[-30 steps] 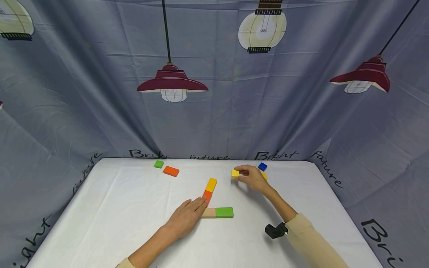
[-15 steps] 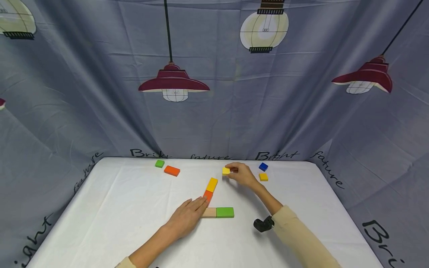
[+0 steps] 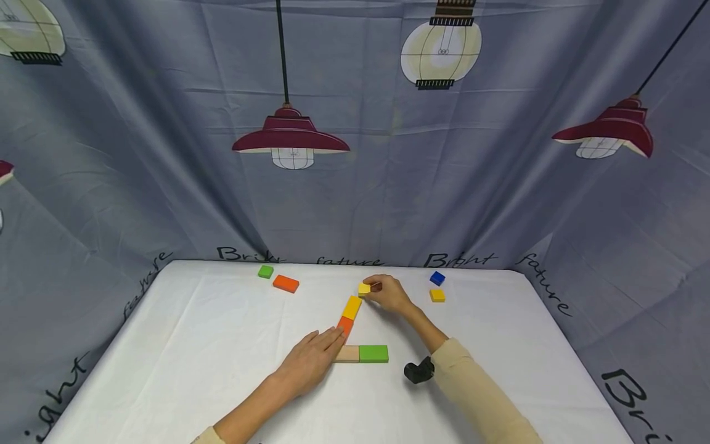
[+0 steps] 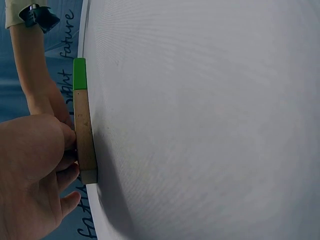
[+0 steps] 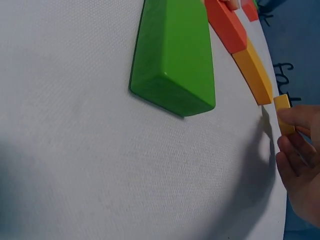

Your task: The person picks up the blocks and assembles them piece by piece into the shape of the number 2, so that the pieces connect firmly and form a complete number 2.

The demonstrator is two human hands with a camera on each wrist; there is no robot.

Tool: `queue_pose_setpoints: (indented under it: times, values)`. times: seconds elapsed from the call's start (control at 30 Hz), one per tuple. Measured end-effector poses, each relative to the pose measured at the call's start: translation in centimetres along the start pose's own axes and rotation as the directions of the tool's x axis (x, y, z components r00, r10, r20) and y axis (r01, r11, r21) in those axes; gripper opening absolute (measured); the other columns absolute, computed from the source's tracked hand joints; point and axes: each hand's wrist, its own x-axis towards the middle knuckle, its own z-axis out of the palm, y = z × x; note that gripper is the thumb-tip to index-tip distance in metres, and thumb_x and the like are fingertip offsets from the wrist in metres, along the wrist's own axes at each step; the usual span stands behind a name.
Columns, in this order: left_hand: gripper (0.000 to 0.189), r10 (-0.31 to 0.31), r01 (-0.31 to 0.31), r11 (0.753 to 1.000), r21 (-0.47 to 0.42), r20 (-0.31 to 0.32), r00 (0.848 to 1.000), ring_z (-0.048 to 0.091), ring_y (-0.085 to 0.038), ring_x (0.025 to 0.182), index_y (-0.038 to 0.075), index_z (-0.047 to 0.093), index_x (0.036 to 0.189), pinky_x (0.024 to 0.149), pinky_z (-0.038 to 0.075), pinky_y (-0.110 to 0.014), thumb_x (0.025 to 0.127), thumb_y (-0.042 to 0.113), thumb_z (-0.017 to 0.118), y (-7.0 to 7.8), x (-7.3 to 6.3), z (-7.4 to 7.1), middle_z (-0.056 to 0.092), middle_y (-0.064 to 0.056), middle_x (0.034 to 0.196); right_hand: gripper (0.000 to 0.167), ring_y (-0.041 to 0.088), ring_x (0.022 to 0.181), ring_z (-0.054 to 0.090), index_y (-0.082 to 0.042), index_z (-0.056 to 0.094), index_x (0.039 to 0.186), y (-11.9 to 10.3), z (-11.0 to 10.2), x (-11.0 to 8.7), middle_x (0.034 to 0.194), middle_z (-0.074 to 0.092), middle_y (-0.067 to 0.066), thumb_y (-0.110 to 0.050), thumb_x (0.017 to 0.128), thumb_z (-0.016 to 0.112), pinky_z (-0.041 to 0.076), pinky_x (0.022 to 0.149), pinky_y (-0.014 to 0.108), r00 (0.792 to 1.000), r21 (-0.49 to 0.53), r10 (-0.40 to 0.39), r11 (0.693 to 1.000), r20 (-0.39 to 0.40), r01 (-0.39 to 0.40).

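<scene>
My right hand (image 3: 390,295) pinches a small yellow block (image 3: 363,290) between thumb and fingertips, right at the far end of a slanting row. That row has an amber block (image 3: 352,307) and, nearer me, an orange block (image 3: 345,327). In the right wrist view the pinched block stands by the amber block's end. My left hand (image 3: 310,361) lies with its fingers extended over the near end of the row, covering part of it. From under its fingers a plain wooden block (image 4: 84,130) runs rightward, end to end with a green block (image 3: 374,354).
At the back left lie a small green block (image 3: 265,272) and an orange block (image 3: 286,283). A blue block (image 3: 437,278) and another yellow block (image 3: 437,295) lie at the back right. A white cloth (image 3: 222,345) covers the table; a printed curtain (image 3: 355,203) hangs behind.
My right hand has carried the small yellow block leftward, and then slightly down, to the far end of the slanting row. My left hand has stayed in place.
</scene>
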Motion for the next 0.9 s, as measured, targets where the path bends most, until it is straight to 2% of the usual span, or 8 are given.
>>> queue_pose_setpoints:
  times: [0.17,0.4,0.63,0.9]
  values:
    - [0.042,0.014,-0.014,1.000,0.008,-0.023,1.000,0.047,-0.024,0.135,0.004,0.055,0.143,0.107,0.042,-0.044,0.102,0.017,0.055,0.0,0.0,-0.2,0.051,-0.009,0.148,0.031,0.023,0.098,0.064,-0.002,0.073,0.115,0.1,0.3,0.3,0.112,0.069,0.011,-0.001,0.085,0.076,0.055,0.084,0.035,1.000,-0.006,0.021,1.000,-0.010,-0.022]
    - [0.043,0.004,-0.004,1.000,0.005,-0.002,1.000,0.045,-0.023,0.137,0.005,0.053,0.144,0.109,0.040,-0.044,0.103,0.017,0.055,-0.2,0.1,-0.2,0.049,-0.009,0.149,0.030,0.025,0.095,0.062,0.000,0.073,0.113,-0.3,0.6,0.2,0.108,0.068,0.012,-0.005,0.083,0.077,0.054,0.083,0.036,0.998,-0.047,-0.049,0.998,-0.028,0.048]
    - [0.044,0.002,-0.002,1.000,0.001,-0.004,1.000,0.045,-0.023,0.137,0.005,0.052,0.145,0.109,0.040,-0.044,0.103,0.016,0.055,-0.2,0.2,-0.1,0.048,-0.009,0.150,0.031,0.029,0.106,0.063,-0.001,0.073,0.116,-0.6,1.2,0.6,0.116,0.068,0.014,-0.009,0.086,0.078,0.052,0.092,0.041,1.000,-0.051,0.009,0.999,-0.020,-0.010]
    - [0.044,0.003,-0.003,1.000,0.002,-0.011,1.000,0.045,-0.022,0.137,0.005,0.053,0.145,0.109,0.040,-0.044,0.103,0.017,0.055,-0.2,0.2,0.0,0.049,-0.008,0.150,0.032,0.027,0.108,0.062,-0.003,0.073,0.118,-0.6,1.2,0.6,0.119,0.067,0.011,-0.012,0.088,0.077,0.052,0.093,0.039,0.999,-0.065,0.032,0.997,-0.004,-0.032]
